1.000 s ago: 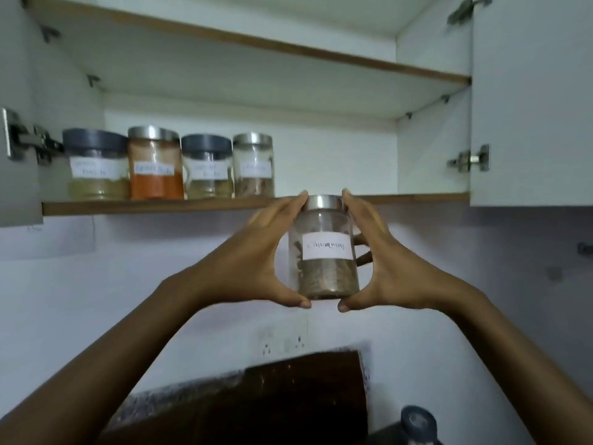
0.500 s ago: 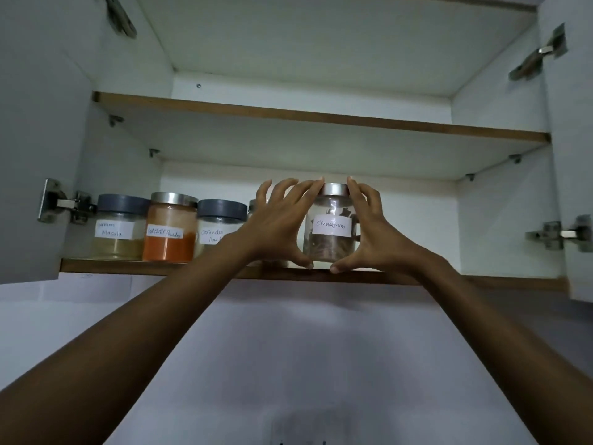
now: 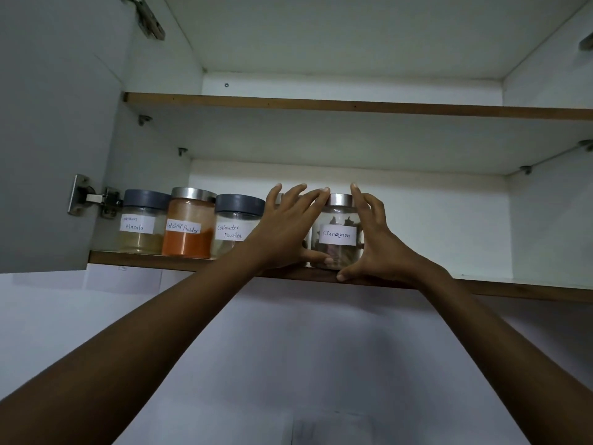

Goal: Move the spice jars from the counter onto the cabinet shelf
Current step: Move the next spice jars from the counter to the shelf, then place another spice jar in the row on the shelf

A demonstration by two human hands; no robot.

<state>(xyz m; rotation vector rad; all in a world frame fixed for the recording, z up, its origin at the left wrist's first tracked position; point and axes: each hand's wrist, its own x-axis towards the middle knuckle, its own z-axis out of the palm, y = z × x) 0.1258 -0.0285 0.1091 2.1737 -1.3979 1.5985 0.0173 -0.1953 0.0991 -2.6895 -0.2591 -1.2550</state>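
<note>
A clear glass cinnamon jar (image 3: 338, 234) with a silver lid and a white label stands on the lower cabinet shelf (image 3: 513, 289), near its front edge. My left hand (image 3: 284, 229) presses its left side and my right hand (image 3: 375, 242) cups its right side, so both hold it. To its left on the same shelf stand a garam masala jar (image 3: 141, 223), a red chilli powder jar (image 3: 188, 224) and a coriander powder jar (image 3: 236, 224). A fourth jar behind my left hand is almost wholly hidden.
The open left cabinet door (image 3: 48, 139) with its hinge (image 3: 91, 197) hangs beside the jars. An upper shelf (image 3: 353, 106) runs above. The lower shelf stretches bare to the right of the cinnamon jar. White wall lies below the cabinet.
Both hands lifted the cinnamon jar from below shelf level up onto the lower shelf and set it down. The view tilted upward and came closer to the cabinet.
</note>
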